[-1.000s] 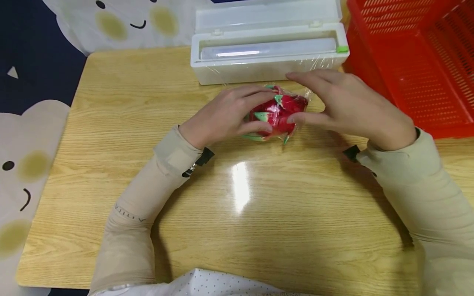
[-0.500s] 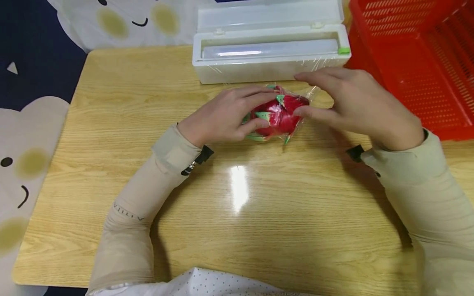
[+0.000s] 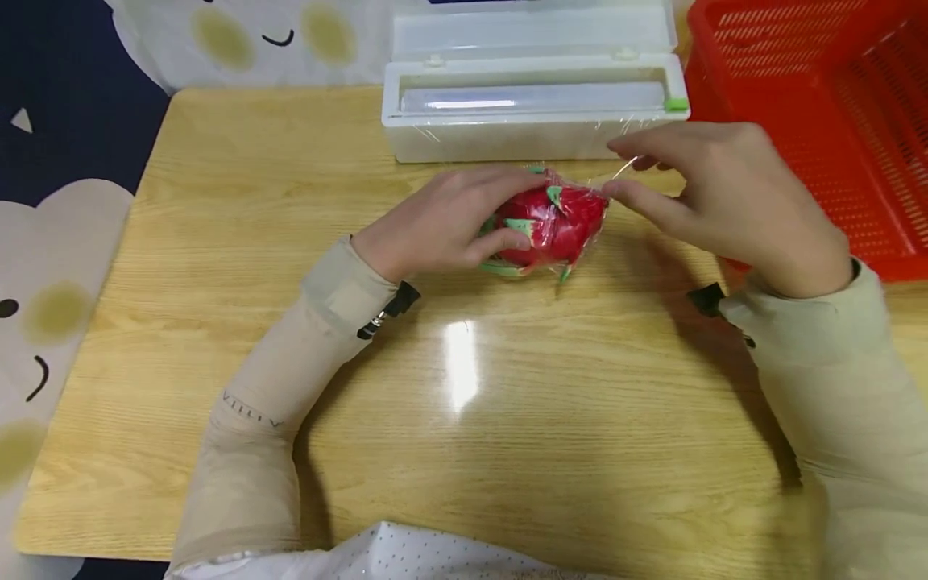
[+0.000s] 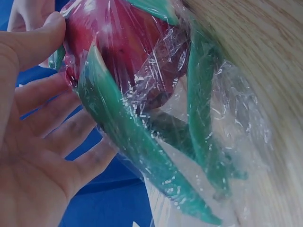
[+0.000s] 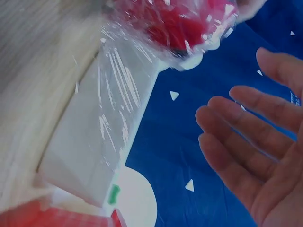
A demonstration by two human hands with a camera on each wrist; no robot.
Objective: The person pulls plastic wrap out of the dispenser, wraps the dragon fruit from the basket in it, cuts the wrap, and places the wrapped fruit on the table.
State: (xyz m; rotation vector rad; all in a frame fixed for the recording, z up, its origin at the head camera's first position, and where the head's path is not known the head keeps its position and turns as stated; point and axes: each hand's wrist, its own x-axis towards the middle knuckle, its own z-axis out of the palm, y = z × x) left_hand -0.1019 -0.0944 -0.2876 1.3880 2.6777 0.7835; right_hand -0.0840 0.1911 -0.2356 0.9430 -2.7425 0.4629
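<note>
A red dragon fruit with green-tipped scales, wrapped in clear cling film, lies on the wooden table. My left hand grips its left part, thumb on the near side and fingers over the top. In the left wrist view, long green scales and loose, crumpled film hang off one end. At the fruit's right end hovers my right hand, its fingers spread and relaxed. The right wrist view shows this hand apart from the fruit. Film creases stretch from the fruit across the white box.
Behind the fruit stands a white cling film dispenser, lid up, with a film roll inside and a green slider at its right. A red plastic basket occupies the back right, close to my right hand.
My right hand has drawn back to the right, its thumb leaving the fruit's near side. The left hand keeps its hold, and the fruit stays in nearly the same place.
</note>
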